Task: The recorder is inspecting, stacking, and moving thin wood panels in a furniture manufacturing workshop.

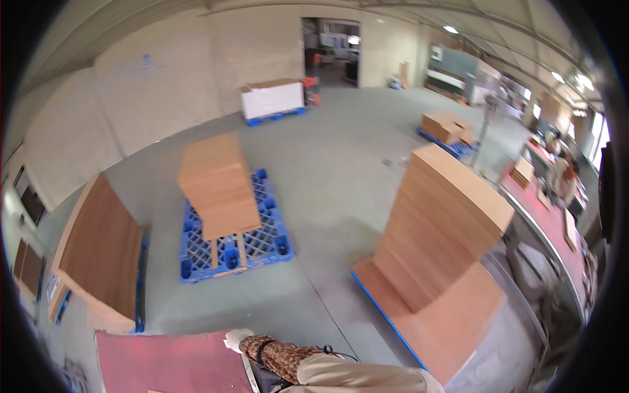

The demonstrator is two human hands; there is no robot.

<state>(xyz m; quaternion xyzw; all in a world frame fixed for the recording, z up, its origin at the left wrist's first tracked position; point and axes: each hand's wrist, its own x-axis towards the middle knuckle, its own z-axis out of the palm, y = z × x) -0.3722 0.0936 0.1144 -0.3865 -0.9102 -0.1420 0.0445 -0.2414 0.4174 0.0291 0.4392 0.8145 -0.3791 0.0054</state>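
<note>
One gloved hand (237,339) beside red mat (170,363)

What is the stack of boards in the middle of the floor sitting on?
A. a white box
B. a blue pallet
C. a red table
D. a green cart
B: the middle stack of boards rests on a blue pallet with a grid of holes, standing on the grey floor.
</note>
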